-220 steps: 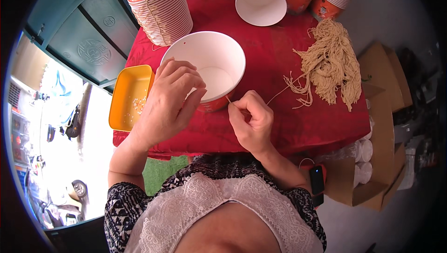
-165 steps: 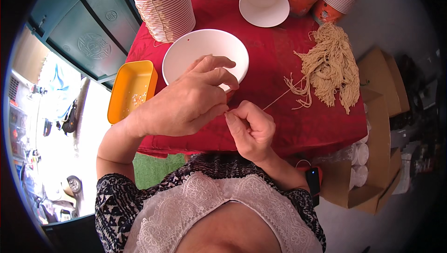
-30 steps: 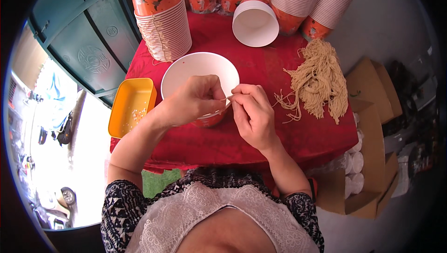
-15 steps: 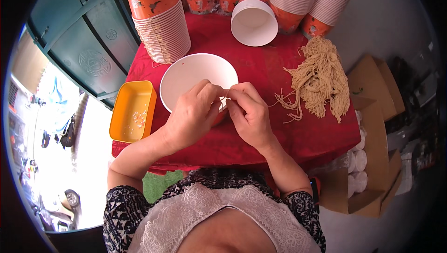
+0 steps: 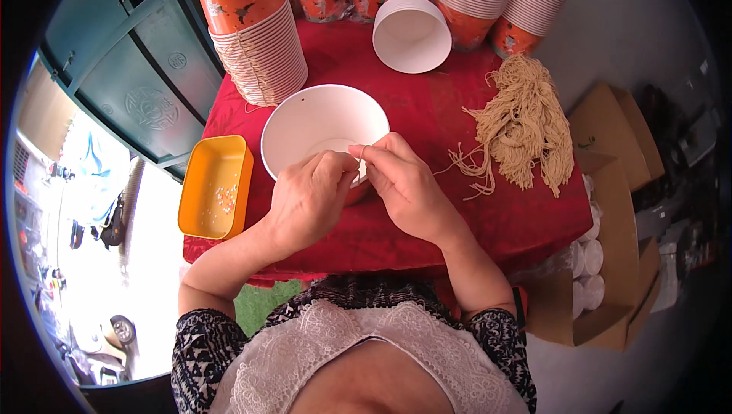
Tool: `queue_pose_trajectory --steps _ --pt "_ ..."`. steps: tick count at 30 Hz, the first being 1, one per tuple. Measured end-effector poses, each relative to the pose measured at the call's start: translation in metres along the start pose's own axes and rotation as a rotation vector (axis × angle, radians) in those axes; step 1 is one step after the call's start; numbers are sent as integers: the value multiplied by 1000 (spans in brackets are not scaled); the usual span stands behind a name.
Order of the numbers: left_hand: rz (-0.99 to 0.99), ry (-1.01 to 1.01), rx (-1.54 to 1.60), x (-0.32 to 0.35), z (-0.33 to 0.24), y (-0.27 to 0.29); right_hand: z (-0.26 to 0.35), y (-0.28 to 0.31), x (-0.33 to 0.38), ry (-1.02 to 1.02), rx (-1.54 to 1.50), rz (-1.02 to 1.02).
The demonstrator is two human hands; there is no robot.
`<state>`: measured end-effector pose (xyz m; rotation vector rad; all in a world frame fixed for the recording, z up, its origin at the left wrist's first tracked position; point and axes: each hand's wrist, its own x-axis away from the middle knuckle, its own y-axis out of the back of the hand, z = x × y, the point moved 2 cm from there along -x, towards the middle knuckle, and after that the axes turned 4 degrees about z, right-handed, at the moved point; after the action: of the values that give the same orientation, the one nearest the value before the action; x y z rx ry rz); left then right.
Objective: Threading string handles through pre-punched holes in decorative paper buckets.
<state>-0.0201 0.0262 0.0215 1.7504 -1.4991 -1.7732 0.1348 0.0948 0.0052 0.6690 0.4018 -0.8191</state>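
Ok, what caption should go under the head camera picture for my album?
Both hands, left hand and right hand, pinch together at the near rim of a white paper bowl on a red table beside tan strings.

Single head-worn fisheye view, looking steeply down, close over the red table [image 5: 427,124], edges bending at the rim

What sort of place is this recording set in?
Probably a small home or doorway workshop for piecework on paper bowls. Tall stacks of orange paper bowls crowd a red-covered table, a bundle of tan string lies ready, and both hands, left and right, work at a white bowl.
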Motion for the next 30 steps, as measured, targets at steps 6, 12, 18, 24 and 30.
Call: queue_pose_trajectory --steps 6,12,18,24,30 --pt "-29 -13 21 2 1 -3 -5 4 -3 -22 -122 66" --pt "-33 29 136 0 -1 3 -3 2 -1 -53 -110 -20" --pt "-5 142 278 -5 -1 10 7 -15 11 170 270 -280" --pt "-10 223 292 -4 1 7 7 -24 24 256 381 -316" --pt "-23 348 292 -5 5 5 3 -29 33 346 352 -234"
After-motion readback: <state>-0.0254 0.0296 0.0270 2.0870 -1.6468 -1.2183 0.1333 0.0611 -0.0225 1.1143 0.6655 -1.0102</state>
